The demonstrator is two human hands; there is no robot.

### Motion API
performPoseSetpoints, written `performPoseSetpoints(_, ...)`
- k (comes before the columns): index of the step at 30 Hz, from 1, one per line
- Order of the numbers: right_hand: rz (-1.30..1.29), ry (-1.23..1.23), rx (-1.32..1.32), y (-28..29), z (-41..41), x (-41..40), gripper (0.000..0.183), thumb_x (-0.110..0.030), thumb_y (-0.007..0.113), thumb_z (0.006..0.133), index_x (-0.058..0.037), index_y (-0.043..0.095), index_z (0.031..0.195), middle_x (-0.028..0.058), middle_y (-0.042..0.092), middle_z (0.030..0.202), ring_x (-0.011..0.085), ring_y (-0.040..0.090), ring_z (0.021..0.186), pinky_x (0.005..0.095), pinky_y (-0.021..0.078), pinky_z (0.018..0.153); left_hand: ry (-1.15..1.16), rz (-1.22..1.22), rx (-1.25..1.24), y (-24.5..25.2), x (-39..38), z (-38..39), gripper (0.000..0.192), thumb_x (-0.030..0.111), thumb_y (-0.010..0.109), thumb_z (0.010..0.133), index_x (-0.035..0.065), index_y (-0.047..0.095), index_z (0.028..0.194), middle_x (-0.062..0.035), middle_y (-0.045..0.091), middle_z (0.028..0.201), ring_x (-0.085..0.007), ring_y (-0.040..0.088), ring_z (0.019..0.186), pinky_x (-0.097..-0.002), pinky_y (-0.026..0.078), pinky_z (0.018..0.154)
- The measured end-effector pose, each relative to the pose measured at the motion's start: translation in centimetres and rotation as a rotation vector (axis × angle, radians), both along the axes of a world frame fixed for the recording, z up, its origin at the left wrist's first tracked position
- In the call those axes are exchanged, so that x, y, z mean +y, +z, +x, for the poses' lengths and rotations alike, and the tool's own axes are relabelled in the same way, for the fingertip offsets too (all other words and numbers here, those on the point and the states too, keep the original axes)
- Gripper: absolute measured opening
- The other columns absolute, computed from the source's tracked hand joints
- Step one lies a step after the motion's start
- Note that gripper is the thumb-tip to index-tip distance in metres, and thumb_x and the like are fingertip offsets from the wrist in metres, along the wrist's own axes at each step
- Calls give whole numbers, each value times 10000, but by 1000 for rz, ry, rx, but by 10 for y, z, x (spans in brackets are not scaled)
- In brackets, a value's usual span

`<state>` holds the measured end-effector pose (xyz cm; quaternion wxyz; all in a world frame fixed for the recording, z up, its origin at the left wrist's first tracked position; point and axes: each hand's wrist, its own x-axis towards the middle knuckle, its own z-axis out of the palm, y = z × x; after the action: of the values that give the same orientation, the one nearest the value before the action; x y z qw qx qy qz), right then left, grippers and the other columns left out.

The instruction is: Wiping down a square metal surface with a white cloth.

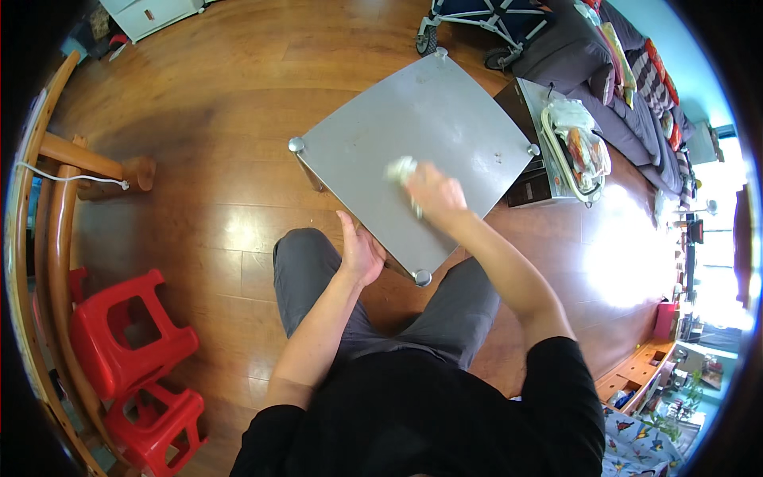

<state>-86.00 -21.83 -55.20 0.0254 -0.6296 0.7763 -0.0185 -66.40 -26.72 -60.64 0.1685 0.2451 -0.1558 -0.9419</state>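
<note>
A small grey table (381, 131) with metal corner caps stands before me, its near corner between my knees. My right hand (438, 192) grips a whitish cloth (400, 170) against or just over the tabletop; hand and cloth are blurred. At the near left edge, my left hand (362, 250) rests against the table's side with its thumb raised and apart; part of the fingers is hidden by the edge. Small dark marks show on the surface near the right corner cap (533, 149).
Red plastic stools (134, 334) and a wooden frame (59, 226) stand left. A low cabinet (530, 188) bearing bagged items (581, 143) stands close to the table's right side. A wheeled folding wagon (477, 24) is beyond the far corner, beside a grey sofa (563, 53).
</note>
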Motion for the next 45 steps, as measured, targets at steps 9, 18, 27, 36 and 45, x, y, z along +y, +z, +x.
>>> performPoseSetpoints(9,-162,229,64,-6,-6,-22,128,-159,595,877,-56,661,915,128,674,901,295,705,788,390,595,660,-155,144,724,-66,-18,20,1209,941,141,805,-29,315,1506,-111,582,1352,-222,539,1242,-352,412,1058)
performPoseSetpoints(18,-284,498,-128,-3,33,37,172,-114,547,916,-89,713,880,105,668,777,302,678,701,447,559,664,32,60,-111,13,2,-7,1101,899,176,860,-26,465,1383,-57,640,1112,-150,583,916,-267,481,781)
performPoseSetpoints(27,57,-330,211,-10,-57,53,94,-116,633,810,-49,699,811,151,659,863,341,652,876,485,516,787,-2,-50,-135,-3,-4,-4,948,809,231,937,43,383,1475,-84,564,1373,-217,571,1195,-349,493,959)
performPoseSetpoints(36,-176,-441,98,-3,-81,104,134,-93,585,829,-64,697,896,154,669,896,370,645,848,489,524,763,15,-96,-151,12,3,-9,814,714,243,1001,82,352,1503,-81,483,1469,-269,512,1312,-416,452,1067)
performPoseSetpoints(45,-344,151,-280,0,26,54,138,-115,571,861,-41,658,938,201,663,1011,386,655,937,498,521,863,13,-37,-142,1,-3,3,713,621,305,1026,78,380,1481,-105,533,1412,-295,560,1245,-451,493,1023)
